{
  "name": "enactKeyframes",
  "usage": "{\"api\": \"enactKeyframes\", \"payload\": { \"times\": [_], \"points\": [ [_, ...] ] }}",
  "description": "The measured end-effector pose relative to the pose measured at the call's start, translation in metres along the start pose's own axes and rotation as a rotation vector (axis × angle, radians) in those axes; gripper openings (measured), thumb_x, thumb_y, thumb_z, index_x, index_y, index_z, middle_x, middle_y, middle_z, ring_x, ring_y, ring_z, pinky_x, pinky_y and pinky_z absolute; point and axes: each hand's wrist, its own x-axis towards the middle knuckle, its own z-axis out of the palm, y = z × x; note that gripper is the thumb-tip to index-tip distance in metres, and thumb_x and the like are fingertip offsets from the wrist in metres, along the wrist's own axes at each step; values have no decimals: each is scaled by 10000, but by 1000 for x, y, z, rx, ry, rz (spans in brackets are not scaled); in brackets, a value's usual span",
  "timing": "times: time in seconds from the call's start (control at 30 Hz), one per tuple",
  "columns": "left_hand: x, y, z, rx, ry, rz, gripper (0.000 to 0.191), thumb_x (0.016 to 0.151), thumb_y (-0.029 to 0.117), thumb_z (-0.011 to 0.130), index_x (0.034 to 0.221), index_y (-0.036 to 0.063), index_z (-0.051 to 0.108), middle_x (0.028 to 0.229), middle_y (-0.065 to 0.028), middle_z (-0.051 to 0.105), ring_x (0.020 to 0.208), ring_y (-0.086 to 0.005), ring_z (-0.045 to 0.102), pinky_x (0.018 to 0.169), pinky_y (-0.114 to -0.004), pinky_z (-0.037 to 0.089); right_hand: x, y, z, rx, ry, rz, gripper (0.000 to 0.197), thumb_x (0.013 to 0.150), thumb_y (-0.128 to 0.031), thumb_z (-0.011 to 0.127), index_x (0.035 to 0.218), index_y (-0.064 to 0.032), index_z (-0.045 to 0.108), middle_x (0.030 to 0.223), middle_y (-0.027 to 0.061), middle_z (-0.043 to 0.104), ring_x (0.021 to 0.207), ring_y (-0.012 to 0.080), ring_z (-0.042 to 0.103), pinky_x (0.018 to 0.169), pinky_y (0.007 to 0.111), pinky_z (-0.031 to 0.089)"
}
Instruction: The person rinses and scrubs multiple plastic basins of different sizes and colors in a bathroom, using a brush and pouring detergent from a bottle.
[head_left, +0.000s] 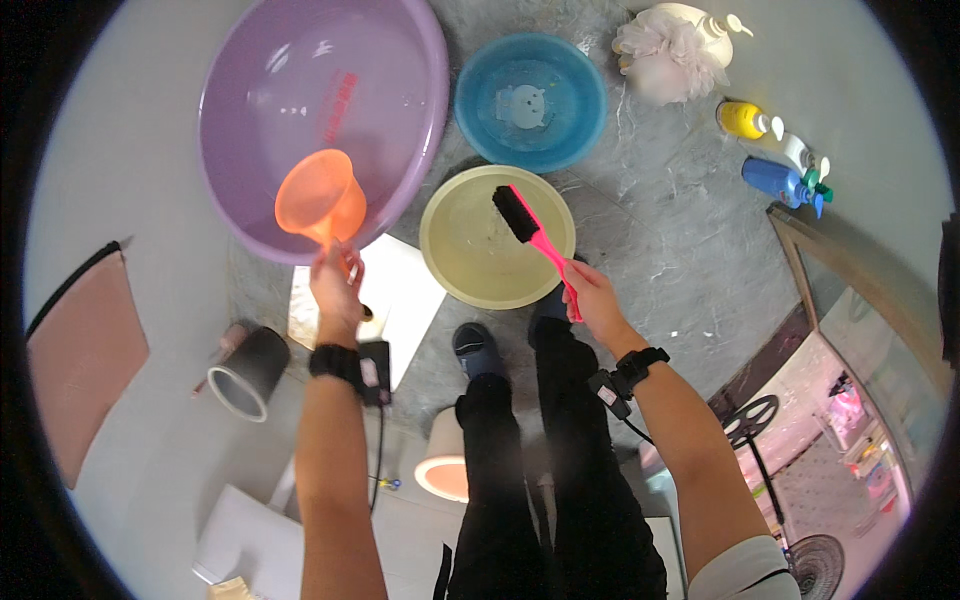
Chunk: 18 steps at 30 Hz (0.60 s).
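My left hand (337, 289) grips the handle of an orange plastic dipper (322, 196), held over the near rim of a large purple basin (255, 97). My right hand (596, 304) is closed around the handle of a pink brush (529, 225) with black bristles. The brush head hangs above a pale yellow-green basin (457, 251), which seems to hold water. A smaller blue basin (480, 139) with an animal print stands on the floor beyond it, beside the purple one.
A white squat-toilet surface (409, 300) lies partly under my left hand. Pump bottles (772, 180) and a bath pouf (667, 60) stand along the right wall. A dark bin (251, 371) is at the left; a pinkish bucket (444, 461) is near my legs. A door frame (795, 262) rises at the right.
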Motion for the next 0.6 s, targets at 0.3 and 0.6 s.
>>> {"api": "enactKeyframes", "payload": {
  "times": [0.3, 0.6],
  "points": [
    [26, -7, -16, 53, 198, -17, 629, 853, 501, 522, 1266, 56, 361, 1225, -102, 445, 1129, -243, 427, 951, -414, 352, 6, -20, -24, -155, 129, -22, 339, 913, -312, 492, 1153, -83, 561, 617, 1, 504, 434, 91, 464, 387, 232, 373],
    [-43, -98, -46, -181, 107, -288, 678, 898, 521, 380, 1358, 41, 247, 1253, -191, 422, 1099, -290, 482, 888, -388, 432, 8, -8, -17, -723, 292, -171, 350, 897, -296, 500, 1126, -38, 560, 748, 88, 614, 668, 204, 601, 600, 327, 473]
  ]
}}
